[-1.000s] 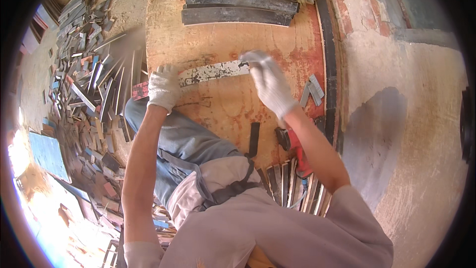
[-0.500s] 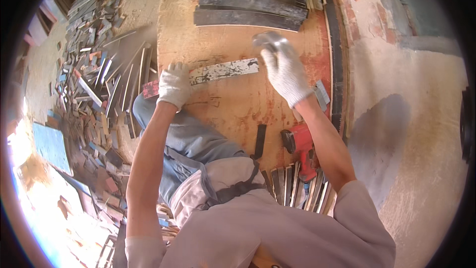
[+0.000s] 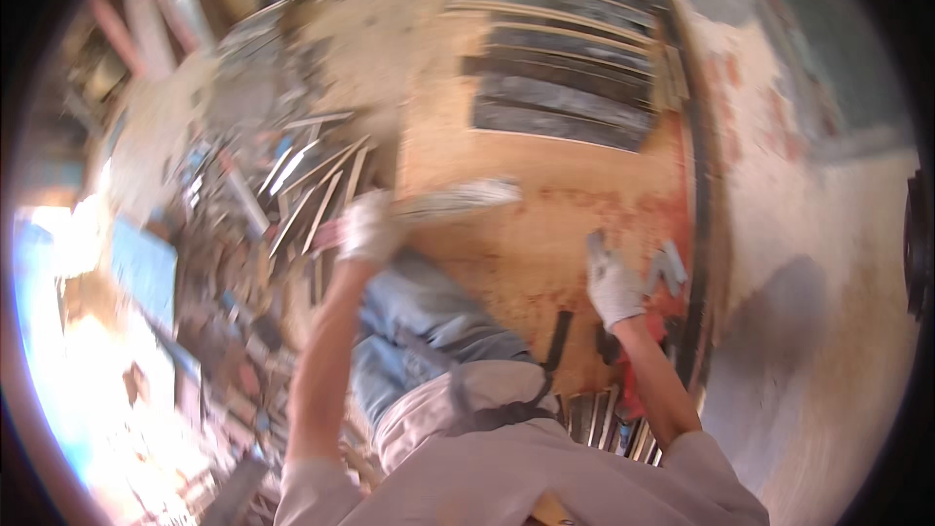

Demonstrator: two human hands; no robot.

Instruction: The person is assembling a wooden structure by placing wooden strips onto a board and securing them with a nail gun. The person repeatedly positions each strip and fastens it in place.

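Observation:
My left hand, in a white knit glove, is closed around a thin wooden strip with worn white and black paint. The strip's reddish end sticks out on the left of the glove. My right hand, gloved alike, is lower and to the right over the wooden board. A small grey metal piece shows at its fingertips; blur hides its exact kind. Beside that hand lie bent light-grey pieces. Under my right forearm is a red power tool, partly hidden.
Dark painted strips are stacked at the board's far end. Scrap wood pieces litter the floor at left, near a blue panel. A short black strip lies by my leg. A plastered wall stands at right.
My right hand has come down and nearer, away from the strip, towards the grey pieces. The left hand keeps its hold on the strip. The whole view has shifted and is blurred.

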